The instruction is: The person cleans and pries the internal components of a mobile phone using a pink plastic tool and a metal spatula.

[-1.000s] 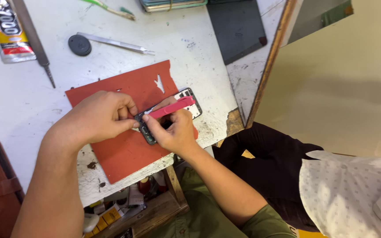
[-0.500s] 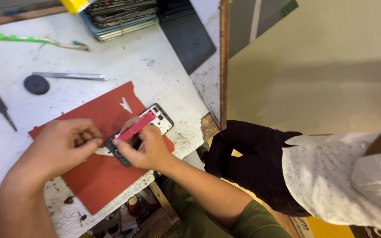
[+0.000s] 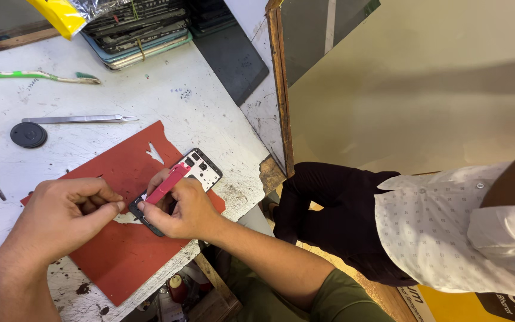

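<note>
While the right hand (image 3: 183, 211) clamps a pink pry tool (image 3: 167, 183), an opened phone (image 3: 181, 186) lies on the red mat (image 3: 114, 250).
Left hand (image 3: 67, 214), fingers curled together, pinches the phone's near-left end; tweezers (image 3: 78, 119) lie farther off.

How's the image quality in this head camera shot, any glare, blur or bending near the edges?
Head view: light is soft and even, with only faint shadows under the left hand and right hand; the pink tool and opened phone are sharp, no motion blur; mild glare on the foil packet; the wooden table edge leans from wide-angle distortion.
</note>
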